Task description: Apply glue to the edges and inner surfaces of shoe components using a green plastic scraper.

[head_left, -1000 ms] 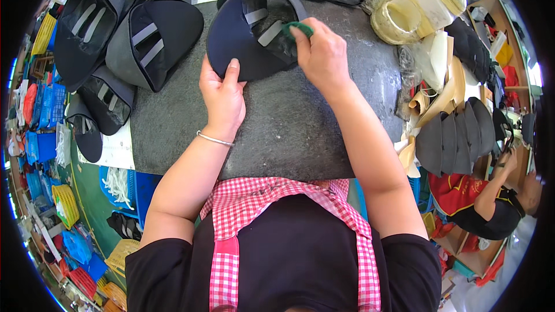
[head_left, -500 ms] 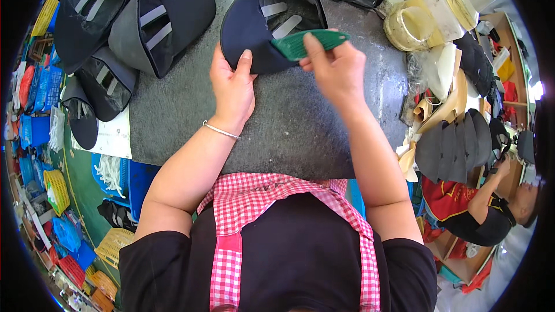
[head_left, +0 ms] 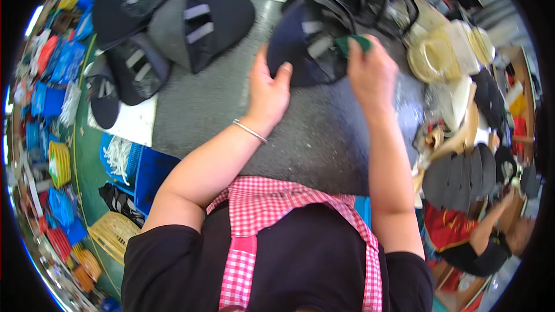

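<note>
On the dark worktop (head_left: 214,104), a curved navy-and-black shell-like piece (head_left: 292,40) stands with its hollow toward the right; two pale strips show inside. My left hand (head_left: 269,92) grips its near left edge, thumb on the outer face and fingers mostly hidden. In my right hand (head_left: 373,72) is a flat green scraper-like tool (head_left: 354,44), pinched between thumb and fingers. Its visible end reaches over the hollow of the piece, beside the strips. Whether it touches the inner surface I cannot tell.
Similar black pieces (head_left: 202,26) are heaped at the far left and back. A glue-stained pale plastic container (head_left: 430,58) stands at the right. Beyond it lie scraps and a row of dark curved pieces (head_left: 459,179). A co-worker (head_left: 485,237) is at the right; blue crates (head_left: 153,176) are below left.
The green tool has gone from across the outer face to the hollow of the piece, with more of it hidden by my right hand. The whole view has shifted.
</note>
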A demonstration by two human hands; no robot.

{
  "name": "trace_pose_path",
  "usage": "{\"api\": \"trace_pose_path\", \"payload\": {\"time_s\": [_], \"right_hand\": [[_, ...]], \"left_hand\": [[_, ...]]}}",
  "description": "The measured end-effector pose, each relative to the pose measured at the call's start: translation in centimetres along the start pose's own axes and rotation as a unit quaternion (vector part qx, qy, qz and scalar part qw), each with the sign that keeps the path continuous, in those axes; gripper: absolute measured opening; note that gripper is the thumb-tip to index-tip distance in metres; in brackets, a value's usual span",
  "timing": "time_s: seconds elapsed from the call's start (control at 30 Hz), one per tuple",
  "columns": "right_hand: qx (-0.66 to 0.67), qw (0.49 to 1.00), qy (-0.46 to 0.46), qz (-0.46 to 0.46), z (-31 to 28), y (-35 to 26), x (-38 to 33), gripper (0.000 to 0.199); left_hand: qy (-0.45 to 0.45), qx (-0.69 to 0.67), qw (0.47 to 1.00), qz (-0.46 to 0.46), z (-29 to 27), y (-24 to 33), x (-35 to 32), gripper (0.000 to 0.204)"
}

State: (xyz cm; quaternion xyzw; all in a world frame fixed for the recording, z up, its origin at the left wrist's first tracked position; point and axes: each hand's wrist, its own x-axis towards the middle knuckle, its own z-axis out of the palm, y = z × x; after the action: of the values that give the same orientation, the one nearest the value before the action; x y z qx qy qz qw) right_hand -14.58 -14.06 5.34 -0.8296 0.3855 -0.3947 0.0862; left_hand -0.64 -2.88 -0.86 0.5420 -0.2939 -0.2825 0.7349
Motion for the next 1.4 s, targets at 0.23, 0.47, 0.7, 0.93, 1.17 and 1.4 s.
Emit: {"api": "trace_pose_path", "payload": {"time_s": [0.23,0.47,0.7,0.93,1.17,1.4], "right_hand": [[0.269,0.938,0.159,0.149,-7.3,0.7,1.3,0.019],[0.191,0.933,0.248,0.180,-9.7,9.3,2.6,0.027],[-0.224,0.953,0.080,0.188,-10.5,15.1,3.6,0.034],[-0.098,0.961,0.032,0.257,-11.9,19.1,4.1,0.034],[0.384,0.824,0.187,0.372,-12.3,19.2,2.3,0.021],[0.381,0.834,0.184,0.356,-12.2,19.3,1.6,0.021]], "left_hand": [[-0.036,-0.078,0.988,0.125,-1.6,8.2,5.6,0.051],[0.025,0.503,0.799,0.328,-5.8,12.9,18.9,0.067],[-0.127,0.816,0.517,0.224,-8.4,12.0,17.5,0.033],[-0.229,0.760,0.596,0.122,-4.6,16.9,15.2,0.029],[-0.323,0.548,0.735,0.234,2.1,17.0,6.7,0.020],[-0.475,0.539,0.695,0.003,-0.9,11.5,4.9,0.038]]}}
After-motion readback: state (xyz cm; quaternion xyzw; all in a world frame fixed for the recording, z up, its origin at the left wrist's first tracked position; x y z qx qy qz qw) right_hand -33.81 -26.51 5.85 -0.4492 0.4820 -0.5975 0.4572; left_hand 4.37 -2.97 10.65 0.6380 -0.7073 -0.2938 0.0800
